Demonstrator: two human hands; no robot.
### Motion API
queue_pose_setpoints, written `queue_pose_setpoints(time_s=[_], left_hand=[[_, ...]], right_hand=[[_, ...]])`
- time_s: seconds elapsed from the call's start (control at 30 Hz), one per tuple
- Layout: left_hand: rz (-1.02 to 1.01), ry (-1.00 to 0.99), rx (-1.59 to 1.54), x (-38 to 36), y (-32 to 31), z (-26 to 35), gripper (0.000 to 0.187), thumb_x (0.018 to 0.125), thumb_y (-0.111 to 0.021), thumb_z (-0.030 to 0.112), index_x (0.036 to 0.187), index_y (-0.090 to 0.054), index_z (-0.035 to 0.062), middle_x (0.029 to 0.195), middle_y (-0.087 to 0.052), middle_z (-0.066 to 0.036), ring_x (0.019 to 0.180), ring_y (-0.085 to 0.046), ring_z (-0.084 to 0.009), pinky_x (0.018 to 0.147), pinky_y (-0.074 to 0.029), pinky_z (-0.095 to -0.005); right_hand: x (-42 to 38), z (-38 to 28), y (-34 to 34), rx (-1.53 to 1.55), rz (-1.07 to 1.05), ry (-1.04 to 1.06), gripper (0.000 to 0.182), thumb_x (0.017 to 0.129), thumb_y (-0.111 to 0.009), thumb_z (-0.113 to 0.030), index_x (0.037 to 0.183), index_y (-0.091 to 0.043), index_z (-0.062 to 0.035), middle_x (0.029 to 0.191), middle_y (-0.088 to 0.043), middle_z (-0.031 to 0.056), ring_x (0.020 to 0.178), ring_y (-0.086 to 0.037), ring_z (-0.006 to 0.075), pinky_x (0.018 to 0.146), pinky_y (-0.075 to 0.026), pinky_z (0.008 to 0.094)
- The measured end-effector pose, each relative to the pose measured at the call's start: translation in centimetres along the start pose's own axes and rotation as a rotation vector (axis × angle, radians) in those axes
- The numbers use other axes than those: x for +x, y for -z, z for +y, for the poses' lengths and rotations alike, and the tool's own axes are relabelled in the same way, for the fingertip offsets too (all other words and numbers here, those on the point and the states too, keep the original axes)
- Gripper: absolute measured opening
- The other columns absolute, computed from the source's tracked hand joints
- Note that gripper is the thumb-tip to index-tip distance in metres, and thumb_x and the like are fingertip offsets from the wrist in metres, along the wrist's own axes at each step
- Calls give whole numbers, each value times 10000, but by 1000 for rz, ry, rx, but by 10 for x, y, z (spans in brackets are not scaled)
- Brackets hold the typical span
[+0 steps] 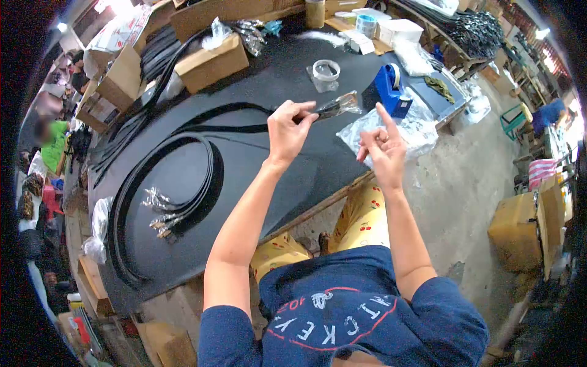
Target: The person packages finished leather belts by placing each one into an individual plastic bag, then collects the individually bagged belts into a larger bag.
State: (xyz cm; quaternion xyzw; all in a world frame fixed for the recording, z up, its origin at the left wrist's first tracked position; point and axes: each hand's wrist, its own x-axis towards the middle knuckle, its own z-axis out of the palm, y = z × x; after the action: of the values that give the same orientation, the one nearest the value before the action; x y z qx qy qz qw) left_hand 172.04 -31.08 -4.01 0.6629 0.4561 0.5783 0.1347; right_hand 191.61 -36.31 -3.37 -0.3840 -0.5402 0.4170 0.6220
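Black straps (238, 129) run across the dark table to my left hand (292, 129), whose fingers are pinched on them near their plastic-wrapped end (342, 105). My right hand (384, 145) is raised over a clear plastic bag (416, 131), index finger stretched out and the other fingers curled; nothing shows in it. A blue tape dispenser (392, 93) stands just beyond that hand. More black straps lie in a large loop (215, 165) at the left, with plastic-wrapped ends (164, 211) inside the curve.
On the dark table (269, 183) a clear tape roll (326, 70) lies near the back. A cardboard box (211, 64) stands back left. White boxes (400, 30) are at the back right. A large carton (516, 232) is on the floor at right. A person in green (55, 142) is far left.
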Motion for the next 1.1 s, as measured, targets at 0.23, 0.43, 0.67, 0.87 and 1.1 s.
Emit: queue_pose_setpoints(time_s=[0.23, 0.43, 0.67, 0.87, 1.1], left_hand=[[3, 45, 0, -31, -6, 1, 434, 706, -709, -13, 1091, -523, 62, 707, -622, -66, 627, -601, -153, 599, -464, -284], [55, -131, 25, -45, -13, -13, 416, 695, -713, -21, 1051, -513, 57, 702, -563, -72, 624, -571, -196, 611, -464, -305], [5, -182, 28, -51, -17, -16, 448, 735, -636, -25, 1166, -541, 51, 760, -553, -96, 735, -554, -246, 709, -453, -349], [11, -232, 144, -55, -20, -20, 409, 737, -618, -21, 1141, -582, 25, 762, -499, -118, 741, -508, -262, 693, -444, -359], [-21, -193, 190, -54, -21, -15, 219, 722, -615, -29, 937, -654, -18, 751, -465, -120, 739, -487, -267, 680, -436, -357]], right_hand=[[6, 2, -28, 185, 28, -223, 303, 838, -633, -61, 1042, -413, -26, 717, -575, 92, 389, -498, 116, 328, -348, 223], [16, 12, -44, 212, -37, -308, 265, 828, -659, -92, 945, -425, -51, 721, -597, 111, 377, -503, 126, 311, -336, 229], [20, 29, -54, 120, -33, -319, 220, 833, -640, -70, 880, -425, -71, 700, -596, 92, 376, -496, 115, 316, -331, 220], [18, 35, -56, 20, -11, -301, 227, 826, -643, -71, 863, -420, -61, 695, -593, 91, 369, -501, 117, 305, -331, 226], [12, 32, -54, -61, -16, -293, 222, 828, -646, -79, 840, -425, -65, 714, -604, 105, 362, -485, 105, 308, -331, 224]])
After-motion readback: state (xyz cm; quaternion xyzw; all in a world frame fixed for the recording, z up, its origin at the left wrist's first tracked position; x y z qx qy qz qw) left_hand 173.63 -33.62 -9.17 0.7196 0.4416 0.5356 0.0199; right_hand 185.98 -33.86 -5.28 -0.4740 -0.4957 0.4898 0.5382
